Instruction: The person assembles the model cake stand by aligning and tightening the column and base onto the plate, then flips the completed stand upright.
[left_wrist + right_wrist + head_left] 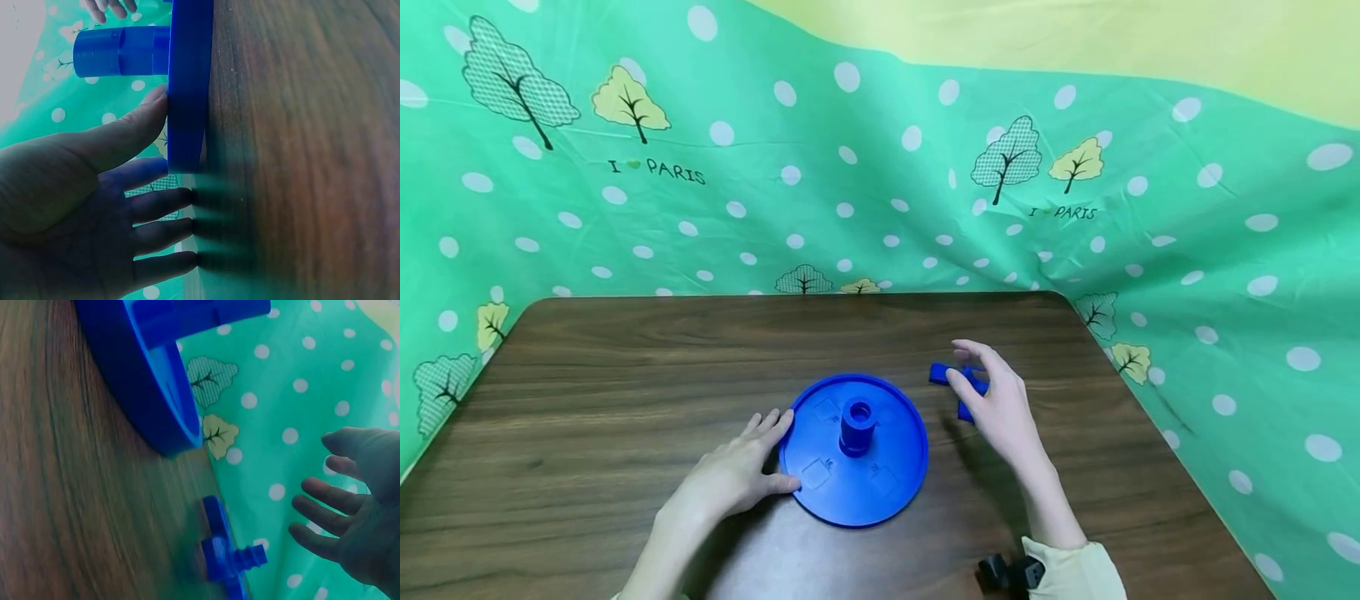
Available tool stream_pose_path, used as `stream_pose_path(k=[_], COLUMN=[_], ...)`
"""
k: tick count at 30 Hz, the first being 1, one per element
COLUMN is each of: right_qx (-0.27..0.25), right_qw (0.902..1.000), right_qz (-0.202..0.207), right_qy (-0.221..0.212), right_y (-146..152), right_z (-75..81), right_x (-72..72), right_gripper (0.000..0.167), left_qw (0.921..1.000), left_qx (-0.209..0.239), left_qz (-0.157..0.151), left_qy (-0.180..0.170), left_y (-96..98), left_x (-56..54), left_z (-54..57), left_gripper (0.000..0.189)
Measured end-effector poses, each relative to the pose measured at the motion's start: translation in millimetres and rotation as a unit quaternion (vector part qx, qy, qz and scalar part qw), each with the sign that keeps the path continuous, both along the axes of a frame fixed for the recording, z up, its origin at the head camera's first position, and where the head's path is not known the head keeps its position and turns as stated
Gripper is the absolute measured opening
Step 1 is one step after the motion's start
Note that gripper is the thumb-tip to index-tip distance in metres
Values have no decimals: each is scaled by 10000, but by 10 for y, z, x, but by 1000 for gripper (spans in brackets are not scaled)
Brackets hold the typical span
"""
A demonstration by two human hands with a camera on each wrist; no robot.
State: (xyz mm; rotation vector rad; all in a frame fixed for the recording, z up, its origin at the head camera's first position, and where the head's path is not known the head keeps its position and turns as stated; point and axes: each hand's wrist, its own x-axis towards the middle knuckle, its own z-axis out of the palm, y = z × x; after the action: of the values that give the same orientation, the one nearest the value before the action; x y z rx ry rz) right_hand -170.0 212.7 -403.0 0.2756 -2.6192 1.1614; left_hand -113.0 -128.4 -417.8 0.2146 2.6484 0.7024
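Observation:
A round blue plate [887, 504] with a raised rim lies on the table, and a hollow blue post [857, 433] stands up near its middle. My left hand [730, 475] touches the plate's left edge with fingers spread; in the left wrist view the thumb rests at the rim. To the right of the plate lies a smaller blue piece [940, 373] with arms and, in the right wrist view, a ridged, screw-like stub [251, 557]. Above that piece hovers my right hand [1003, 408], fingers loosely bent and apart from it, partly covering it in the head view.
The brown wood-grain table [625, 367] has rounded far corners. Behind and beside it hangs a green dotted cloth [865, 192] with printed trees. A black device [1011, 575] is at the right wrist, by the pale sleeve [1075, 573].

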Motion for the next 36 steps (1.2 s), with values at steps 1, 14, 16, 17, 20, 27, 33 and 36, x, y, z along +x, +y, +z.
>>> stream_pose_path(k=[1,14,16,17,20,27,33,36], right_qx=[28,793,965,1062,1371,1884,2114,2205], right_qw=[10000,9952,9924,9905,9837,9690,9591,9546], right_qz=[-53,-296,-307,-319,-360,-441,-513,-543], right_qy=[-35,-489,-699,-810,-1107,-1536,-1812,-1928], right_y=[31,362,387,396,424,445,438,419], right_z=[-11,-231,-244,-248,-262,-311,-337,-341], right_x=[-8,-57,-64,-67,-82,-109,-114,-120], right_gripper=[40,64,73,78,93,111,111,108], left_qw=[10000,10000,10000,10000,10000,9999,9999,9999], left_qx=[11,-50,-51,-42,-5,9,1,11], left_qz=[-5,-35,-28,-26,-18,-7,-26,-48], left_qy=[5,29,38,44,85,110,122,153], left_y=[4,-3,-3,-3,-2,-1,0,2], left_x=[-2,1,6,8,16,24,27,29], left_z=[-4,-15,-22,-23,-28,-33,-32,-33], left_gripper=[92,92,93,93,92,92,92,92])
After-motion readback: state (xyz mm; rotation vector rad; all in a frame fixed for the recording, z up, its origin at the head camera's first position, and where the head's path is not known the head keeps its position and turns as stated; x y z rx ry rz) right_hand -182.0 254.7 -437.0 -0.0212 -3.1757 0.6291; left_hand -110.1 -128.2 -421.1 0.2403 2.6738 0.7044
